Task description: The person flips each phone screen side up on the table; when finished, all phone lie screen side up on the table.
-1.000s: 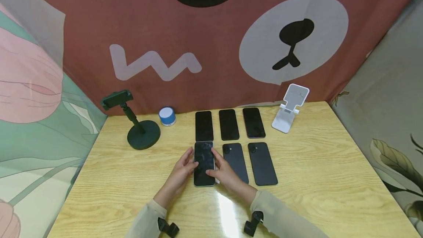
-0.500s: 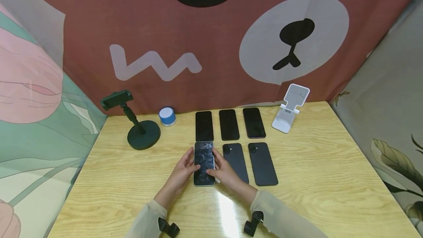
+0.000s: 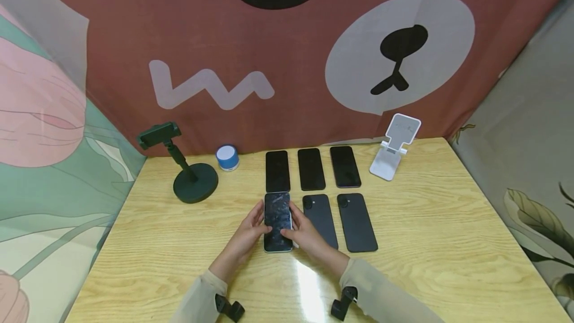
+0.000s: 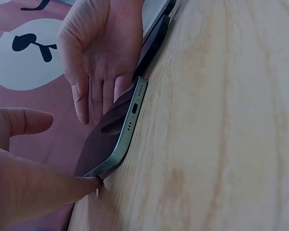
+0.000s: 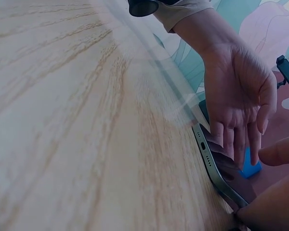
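Observation:
A phone (image 3: 277, 213) lies screen up on the table, its black glass streaked with reflections. Its pale green lower edge (image 4: 135, 108) with the charging port shows in the left wrist view. My left hand (image 3: 245, 231) is along its left side, fingers fairly straight and touching the edge. On the other side, my right hand (image 3: 307, 233) touches the right edge the same way. Both thumbs stand raised over the screen in the wrist views. Two dark phones lie back up to the right, a nearer one (image 3: 320, 221) partly behind my right hand and another one (image 3: 357, 222).
Behind lie three black phones, a left one (image 3: 277, 171), a middle one (image 3: 311, 169) and a right one (image 3: 345, 166). A dark green stand (image 3: 195, 183) and a blue round container (image 3: 227, 158) are at the back left. A white folding stand (image 3: 386, 161) stands back right.
Reflections on the held-in phone's screen have grown lighter and streakier. My thumbs have shifted slightly toward me. Everything else stays in place.

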{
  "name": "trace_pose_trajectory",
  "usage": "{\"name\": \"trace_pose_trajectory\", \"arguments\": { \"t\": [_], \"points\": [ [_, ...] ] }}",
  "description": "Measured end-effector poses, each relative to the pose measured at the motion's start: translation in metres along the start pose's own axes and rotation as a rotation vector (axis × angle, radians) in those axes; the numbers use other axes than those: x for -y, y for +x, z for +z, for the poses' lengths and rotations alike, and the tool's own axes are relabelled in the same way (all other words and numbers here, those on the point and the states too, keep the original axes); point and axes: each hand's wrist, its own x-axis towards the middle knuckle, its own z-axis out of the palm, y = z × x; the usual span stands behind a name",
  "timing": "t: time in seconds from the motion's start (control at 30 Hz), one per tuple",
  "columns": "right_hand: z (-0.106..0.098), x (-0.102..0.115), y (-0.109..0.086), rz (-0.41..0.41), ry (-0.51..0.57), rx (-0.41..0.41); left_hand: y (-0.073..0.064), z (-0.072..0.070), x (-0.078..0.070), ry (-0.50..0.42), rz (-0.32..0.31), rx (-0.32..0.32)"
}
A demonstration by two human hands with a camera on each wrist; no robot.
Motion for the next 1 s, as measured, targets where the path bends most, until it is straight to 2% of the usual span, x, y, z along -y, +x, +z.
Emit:
{"name": "trace_pose_trajectory", "arguments": {
  "t": [0.33, 0.67, 1.0],
  "points": [
    [-0.0002, -0.0012, 0.0012, -0.019, -0.003, 0.009, -0.0009, 0.0014, -0.0033, 0.015, -0.037, -0.003],
    [-0.0012, -0.0006, 0.0001, -0.026, -0.066, 0.019, 0.0019, 0.0016, 0.0001, 0.020, -0.040, -0.012],
    [0.0009, 0.0006, 0.0003, -0.019, -0.083, 0.021, 0.0036, 0.0048, -0.0022, 0.033, -0.056, -0.056]
  ]
}}
